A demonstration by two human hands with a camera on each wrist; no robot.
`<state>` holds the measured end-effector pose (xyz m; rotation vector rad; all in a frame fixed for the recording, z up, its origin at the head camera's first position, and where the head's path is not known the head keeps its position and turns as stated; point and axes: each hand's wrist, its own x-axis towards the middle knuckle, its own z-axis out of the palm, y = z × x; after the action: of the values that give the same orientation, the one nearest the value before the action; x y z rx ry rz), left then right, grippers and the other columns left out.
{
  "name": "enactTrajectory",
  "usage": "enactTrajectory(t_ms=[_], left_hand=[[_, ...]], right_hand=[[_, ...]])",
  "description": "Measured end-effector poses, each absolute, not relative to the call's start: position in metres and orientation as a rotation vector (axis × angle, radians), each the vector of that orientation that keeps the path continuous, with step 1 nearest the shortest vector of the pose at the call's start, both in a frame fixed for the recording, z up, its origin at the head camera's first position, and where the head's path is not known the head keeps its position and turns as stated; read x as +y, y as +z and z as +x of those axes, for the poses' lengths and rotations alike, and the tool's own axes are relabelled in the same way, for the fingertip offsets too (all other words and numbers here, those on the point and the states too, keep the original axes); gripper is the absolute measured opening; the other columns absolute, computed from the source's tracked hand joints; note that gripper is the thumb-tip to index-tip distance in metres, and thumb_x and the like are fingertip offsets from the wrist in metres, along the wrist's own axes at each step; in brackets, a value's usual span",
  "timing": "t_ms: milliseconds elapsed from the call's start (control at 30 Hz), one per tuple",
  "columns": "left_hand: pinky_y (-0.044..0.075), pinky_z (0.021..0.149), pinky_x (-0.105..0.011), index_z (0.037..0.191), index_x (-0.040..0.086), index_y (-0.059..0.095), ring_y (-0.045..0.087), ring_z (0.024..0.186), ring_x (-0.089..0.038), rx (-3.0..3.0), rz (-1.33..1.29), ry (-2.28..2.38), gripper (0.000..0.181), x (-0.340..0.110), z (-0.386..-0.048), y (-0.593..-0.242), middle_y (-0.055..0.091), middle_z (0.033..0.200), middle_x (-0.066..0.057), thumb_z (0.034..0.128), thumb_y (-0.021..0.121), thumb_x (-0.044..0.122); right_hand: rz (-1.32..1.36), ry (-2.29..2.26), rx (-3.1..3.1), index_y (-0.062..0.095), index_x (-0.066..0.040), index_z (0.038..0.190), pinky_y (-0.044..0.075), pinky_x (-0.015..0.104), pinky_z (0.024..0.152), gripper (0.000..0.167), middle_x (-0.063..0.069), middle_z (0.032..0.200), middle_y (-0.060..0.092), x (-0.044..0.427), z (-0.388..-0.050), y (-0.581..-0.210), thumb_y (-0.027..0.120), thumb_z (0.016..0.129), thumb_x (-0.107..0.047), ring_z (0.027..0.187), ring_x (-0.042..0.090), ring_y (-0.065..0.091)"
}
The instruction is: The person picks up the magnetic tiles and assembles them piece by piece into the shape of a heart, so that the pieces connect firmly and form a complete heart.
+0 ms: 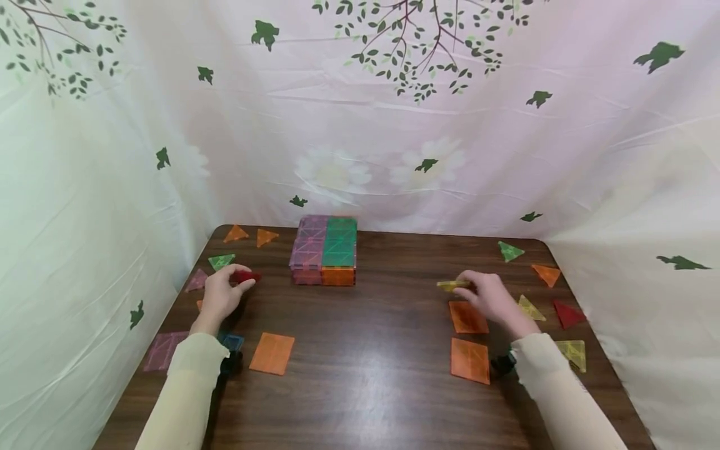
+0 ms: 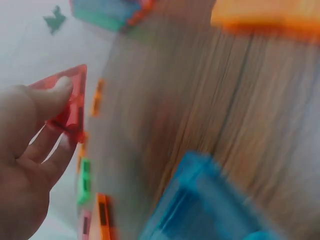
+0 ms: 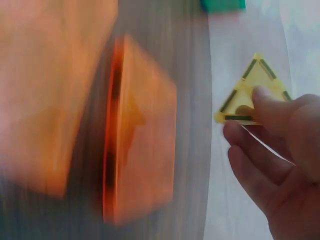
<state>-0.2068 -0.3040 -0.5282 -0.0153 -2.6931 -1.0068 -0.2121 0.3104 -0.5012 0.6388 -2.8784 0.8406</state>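
Note:
Between thumb and fingers, my left hand [image 1: 221, 294] pinches a red triangular magnetic tile [image 2: 75, 102], raised over the left side of the table. My right hand [image 1: 490, 297] pinches a yellow triangular magnetic tile [image 3: 255, 90] above the right side, just beyond an orange square tile [image 1: 468, 317]. At the back, left of centre, a low box of magnetic tiles [image 1: 325, 242] stands with a purple and green top; orange shows on its front right. The box is apart from both hands.
Orange squares [image 1: 272, 354] [image 1: 470, 360] lie nearer the front. Along the left edge are orange triangles [image 1: 235, 234], a green triangle [image 1: 222, 261] and purple tiles [image 1: 165, 351]; a blue tile [image 1: 232, 341] lies by the left wrist. Green [image 1: 510, 251], red [image 1: 569, 314] and yellow triangles [image 1: 572, 355] lie right.

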Motion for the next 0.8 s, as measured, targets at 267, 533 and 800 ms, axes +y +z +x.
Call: enactTrajectory(t_ms=[267,533,800], left_hand=[[0.056,0.072,-0.039,0.101,0.015,0.075,0.068,0.083,-0.020,-2.607,-0.284,-1.118,0.015,-0.250,-0.186,-0.512,0.076,0.097,-0.005,0.0902,0.085,0.014],[0.055,0.072,-0.031,0.096,0.023,0.073,0.063,0.078,-0.011,-2.654,-0.568,-1.309,0.018,-0.186,-0.173,-0.506,0.071,0.089,0.009,0.0887,0.087,0.016],[0.055,0.073,-0.030,0.096,0.021,0.072,0.063,0.079,-0.009,-2.669,-0.719,-1.318,0.018,-0.146,-0.179,-0.512,0.071,0.089,0.009,0.0885,0.087,0.016]], right_hand=[[0.903,0.853,-2.923,0.073,-0.017,0.094,0.051,0.026,0.059,0.008,-0.010,0.084,0.069,0.249,-0.202,-0.514,0.081,0.094,-0.015,0.066,0.001,0.057],[0.970,0.952,-2.868,0.069,-0.019,0.085,0.049,0.025,0.057,0.016,-0.009,0.078,0.068,0.212,-0.202,-0.521,0.083,0.092,-0.013,0.061,0.003,0.052],[1.097,0.771,-2.846,0.064,-0.012,0.072,0.046,0.024,0.058,0.027,-0.002,0.076,0.061,0.195,-0.204,-0.534,0.083,0.091,-0.008,0.064,0.006,0.050]])
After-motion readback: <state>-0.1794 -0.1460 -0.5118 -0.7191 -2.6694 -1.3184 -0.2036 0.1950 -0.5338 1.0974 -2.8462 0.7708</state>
